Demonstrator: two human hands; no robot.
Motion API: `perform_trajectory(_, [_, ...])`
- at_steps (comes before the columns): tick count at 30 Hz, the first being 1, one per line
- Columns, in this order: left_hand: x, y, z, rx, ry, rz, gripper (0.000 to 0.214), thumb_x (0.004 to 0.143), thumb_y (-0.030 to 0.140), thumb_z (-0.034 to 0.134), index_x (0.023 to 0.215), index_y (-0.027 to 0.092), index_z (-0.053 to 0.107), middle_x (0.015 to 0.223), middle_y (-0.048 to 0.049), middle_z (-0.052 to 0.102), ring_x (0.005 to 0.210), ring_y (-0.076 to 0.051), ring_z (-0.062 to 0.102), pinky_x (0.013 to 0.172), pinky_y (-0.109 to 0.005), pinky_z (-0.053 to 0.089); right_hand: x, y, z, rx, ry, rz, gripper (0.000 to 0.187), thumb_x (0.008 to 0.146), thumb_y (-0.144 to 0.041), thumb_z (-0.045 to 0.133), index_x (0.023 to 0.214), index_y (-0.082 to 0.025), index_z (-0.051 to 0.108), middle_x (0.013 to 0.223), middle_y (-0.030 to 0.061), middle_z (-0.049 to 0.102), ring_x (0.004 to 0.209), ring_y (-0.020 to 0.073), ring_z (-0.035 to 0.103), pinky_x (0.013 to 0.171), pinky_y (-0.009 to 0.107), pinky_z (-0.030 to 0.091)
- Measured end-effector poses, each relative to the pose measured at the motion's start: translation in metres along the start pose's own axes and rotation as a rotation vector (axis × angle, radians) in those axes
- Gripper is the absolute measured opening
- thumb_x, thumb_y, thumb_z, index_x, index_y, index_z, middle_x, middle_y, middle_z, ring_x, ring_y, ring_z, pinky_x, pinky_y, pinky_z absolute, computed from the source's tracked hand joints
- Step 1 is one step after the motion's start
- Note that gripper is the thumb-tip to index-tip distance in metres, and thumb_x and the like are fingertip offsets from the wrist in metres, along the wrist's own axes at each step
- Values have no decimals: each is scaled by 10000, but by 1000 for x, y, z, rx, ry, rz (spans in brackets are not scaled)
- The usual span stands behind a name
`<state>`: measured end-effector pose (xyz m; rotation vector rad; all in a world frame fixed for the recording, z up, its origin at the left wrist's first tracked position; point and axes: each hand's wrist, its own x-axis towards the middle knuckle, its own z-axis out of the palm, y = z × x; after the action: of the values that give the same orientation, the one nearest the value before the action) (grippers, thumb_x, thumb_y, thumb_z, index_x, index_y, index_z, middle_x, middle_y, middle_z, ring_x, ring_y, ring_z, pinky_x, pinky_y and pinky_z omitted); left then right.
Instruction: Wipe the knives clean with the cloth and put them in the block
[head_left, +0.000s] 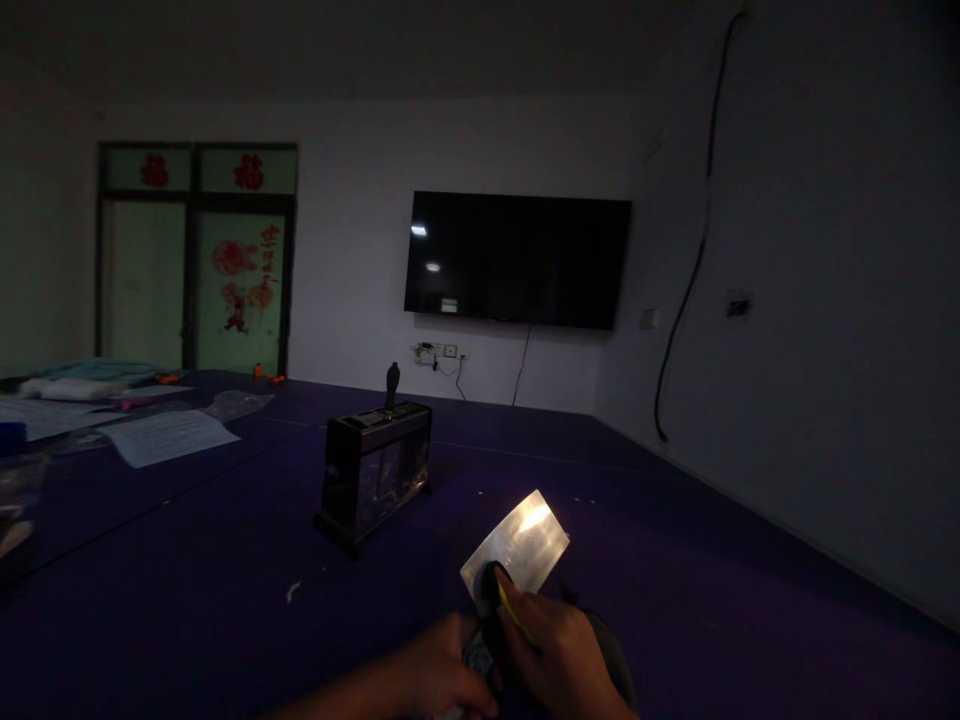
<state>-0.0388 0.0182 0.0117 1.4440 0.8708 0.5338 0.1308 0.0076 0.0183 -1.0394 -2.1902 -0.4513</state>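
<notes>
My right hand (566,650) is closed around the black and yellow grip of a broad, shiny metal blade (525,545). Its flat face tilts upward and catches a bright glare. Close beside it, my left hand (442,670) has its fingers curled near the lower end of the grip. A greyish patterned piece (478,655) shows at those fingers; what it is, I cannot make out. Part of a dark rounded object (616,655) appears behind my right wrist. Ahead and to the left stands a black boxy device (379,465) with glossy sides and an upright knob.
The purple tabletop (247,590) reaches to the walls. Printed sheets (172,437), clear plastic (236,404) and a white roll-like bundle (71,388) lie at the left. Small orange pieces (276,379) sit farther back. A black cable (697,260) hangs along the right wall.
</notes>
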Motion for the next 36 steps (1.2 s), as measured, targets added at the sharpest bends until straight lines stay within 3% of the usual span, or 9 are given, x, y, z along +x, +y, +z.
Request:
perform_trajectory(13, [0, 0, 0, -8, -54, -4, 235, 422, 139, 660, 618, 132, 531, 473, 52, 515, 386, -59, 440, 378, -165, 331, -1, 0, -1, 10, -23, 28, 379, 890, -273, 309, 1224, -173, 456, 626, 18, 646, 500, 104, 582, 465, 180, 385])
perform_trajectory(19, [0, 1, 1, -20, -24, -19, 235, 413, 98, 624, 629, 128, 534, 456, 53, 511, 364, -54, 428, 370, -166, 328, -2, 0, -1, -6, -52, 44, 378, 890, -271, 306, 1225, -174, 451, 635, 18, 643, 513, 109, 584, 472, 184, 380])
perform_trajectory(26, [1, -1, -1, -27, -69, -11, 255, 420, 129, 635, 650, 139, 525, 438, 55, 509, 367, -69, 444, 369, -172, 345, -3, 2, 2, -32, 24, 87, 377, 890, -286, 311, 1212, -174, 472, 659, 35, 652, 515, 110, 589, 467, 183, 378])
perform_trajectory(36, [-2, 1, 1, -31, -38, -24, 279, 411, 144, 649, 659, 135, 522, 434, 49, 505, 366, -67, 438, 370, -176, 344, -1, 2, -2, 96, -5, 130, 410, 899, -322, 280, 1221, -144, 462, 733, 68, 667, 581, 130, 616, 517, 188, 427])
